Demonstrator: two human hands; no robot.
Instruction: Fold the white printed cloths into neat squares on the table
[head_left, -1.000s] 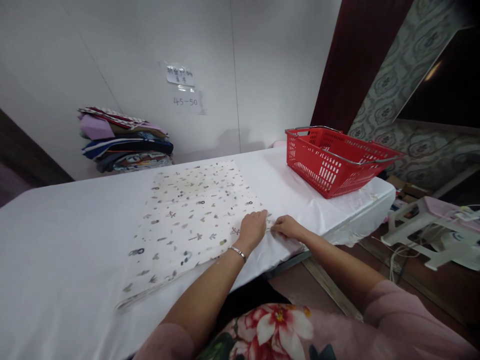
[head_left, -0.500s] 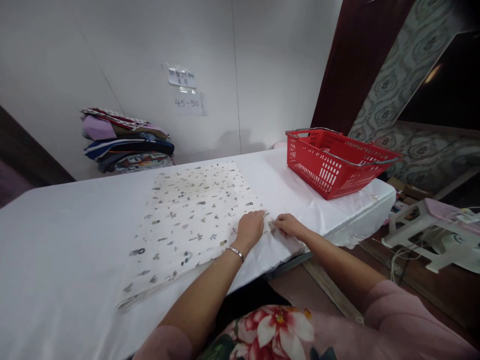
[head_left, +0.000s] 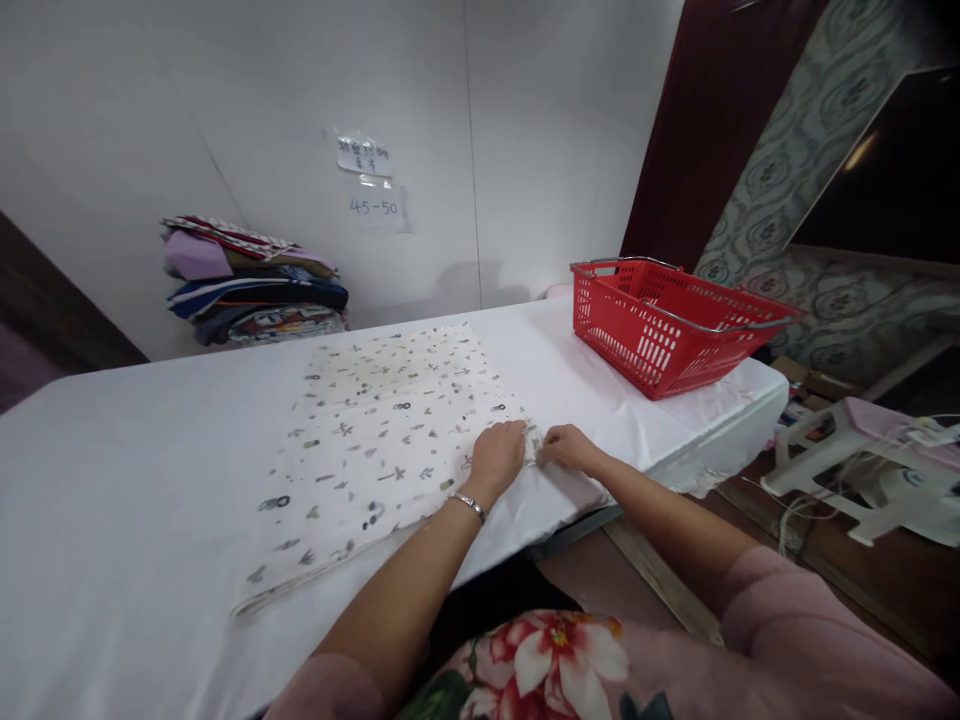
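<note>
From where I stand, the printed cloth (head_left: 382, 440) lies spread on the white-covered surface (head_left: 150, 480), its near right corner between the person's two hands. The right hand (head_left: 568, 447) has a narrow grip, fingers bent in and pinching that corner's edge, where the fabric is a little bunched. The left hand (head_left: 498, 460) rests palm down on the cloth just beside it, fingers close together and tips at the edge; whether they also pinch the fabric, I cannot tell. A bracelet (head_left: 469, 503) circles the left wrist.

Two papers are stuck to the wall behind: the lower note (head_left: 375, 208) reads "45-50" by hand, while the upper note (head_left: 364, 155) carries handwritten characters too blurred for me to read. A red basket (head_left: 675, 335) stands toward the surface's far right.
</note>
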